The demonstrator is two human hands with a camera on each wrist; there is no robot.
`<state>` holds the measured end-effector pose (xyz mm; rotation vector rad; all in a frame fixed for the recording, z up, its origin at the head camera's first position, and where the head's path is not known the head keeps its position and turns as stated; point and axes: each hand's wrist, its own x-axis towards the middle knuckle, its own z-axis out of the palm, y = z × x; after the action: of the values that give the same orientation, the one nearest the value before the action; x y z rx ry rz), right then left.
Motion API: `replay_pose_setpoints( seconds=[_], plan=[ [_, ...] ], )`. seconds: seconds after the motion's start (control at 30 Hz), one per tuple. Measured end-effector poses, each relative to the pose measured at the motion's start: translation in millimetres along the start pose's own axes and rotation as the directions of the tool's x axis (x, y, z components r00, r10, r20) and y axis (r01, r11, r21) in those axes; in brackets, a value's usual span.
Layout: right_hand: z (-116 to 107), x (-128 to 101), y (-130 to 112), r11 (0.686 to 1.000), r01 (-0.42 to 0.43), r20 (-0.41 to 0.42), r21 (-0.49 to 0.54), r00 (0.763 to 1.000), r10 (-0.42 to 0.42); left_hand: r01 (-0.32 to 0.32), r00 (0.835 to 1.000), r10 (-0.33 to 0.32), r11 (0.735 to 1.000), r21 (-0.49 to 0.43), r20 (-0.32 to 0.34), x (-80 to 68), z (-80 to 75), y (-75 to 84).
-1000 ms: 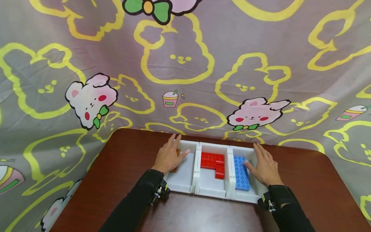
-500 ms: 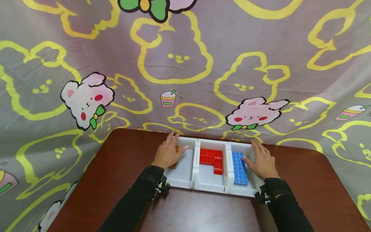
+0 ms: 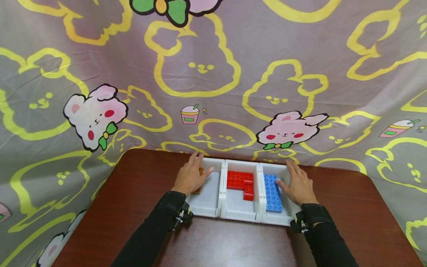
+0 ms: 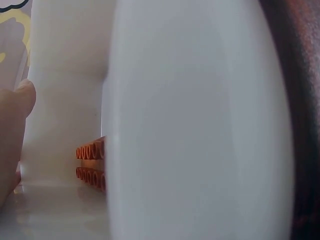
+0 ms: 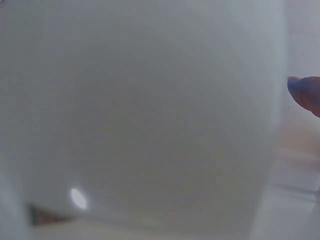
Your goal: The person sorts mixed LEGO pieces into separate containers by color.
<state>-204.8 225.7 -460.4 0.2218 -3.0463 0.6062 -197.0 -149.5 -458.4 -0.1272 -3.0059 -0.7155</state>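
Three white trays sit side by side on the brown surface (image 3: 350, 207), right up against the cloth with bunnies (image 3: 213, 74) that hangs behind; the left hand (image 3: 191, 178) lies flat over the left tray (image 3: 210, 207), with its fingers straight and loose, holding nothing; under its palm hides an orange block (image 3: 200, 172), and only a small bit of it peeks out at about 1 o'clock from the palm; in the left wrist view the orange block (image 4: 92, 162) shows as a stack of round studs next to the white tray wall (image 4: 200, 120), and a fingertip (image 4: 15, 110) rests at 9 o'clock from it; the right hand (image 3: 298, 183) lies flat over the right tray (image 3: 287, 218), fingers straight and relaxed, gripping nothing; its thumb touches the long blue block (image 3: 272, 193), which lies in that tray at 9 o'clock from the hand; the middle tray (image 3: 238, 211) holds a red block (image 3: 241, 181) shaped like a corner, and no hand touches it; the right wrist view is mostly a blurry white wall, with one fingertip (image 5: 305, 95) at 3 o'clock; both arms wear black sleeves (image 3: 150, 237).
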Motion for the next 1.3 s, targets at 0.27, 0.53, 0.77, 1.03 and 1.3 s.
replay_pose_setpoints(
  seconds=[0.27, 0.53, 0.77, 1.03, 1.3],
  plan=[
    [-0.2, -1.2, -1.4, 1.0, -0.004, -0.005, -0.002, 1.0, 0.004, 0.01, 1.0, -0.01, 1.0, 0.0, 0.001, -1.0, -0.4, 1.2],
    [-0.8, -1.6, -1.9, 1.0, -0.001, -0.006, -0.009, 1.0, 0.001, 0.011, 1.0, -0.011, 1.0, 0.003, -0.001, -0.8, -0.5, 2.3],
    [0.3, -1.2, 0.1, 1.0, -0.004, -0.014, -0.014, 1.0, 0.003, -0.003, 1.0, 0.003, 1.0, -0.005, -0.018, -1.7, -0.7, 2.5],
    [1.2, -1.4, 0.4, 1.0, -0.001, -0.026, -0.025, 1.0, 0.0, -0.026, 0.999, 0.027, 0.999, 0.03, -0.04, -2.8, -1.1, 2.7],
    [1.2, -1.3, -1.3, 0.999, 0.001, -0.029, -0.041, 1.0, -0.002, -0.057, 0.996, 0.062, 0.995, 0.076, -0.068, -4.3, -0.1, 0.4]
  ],
)
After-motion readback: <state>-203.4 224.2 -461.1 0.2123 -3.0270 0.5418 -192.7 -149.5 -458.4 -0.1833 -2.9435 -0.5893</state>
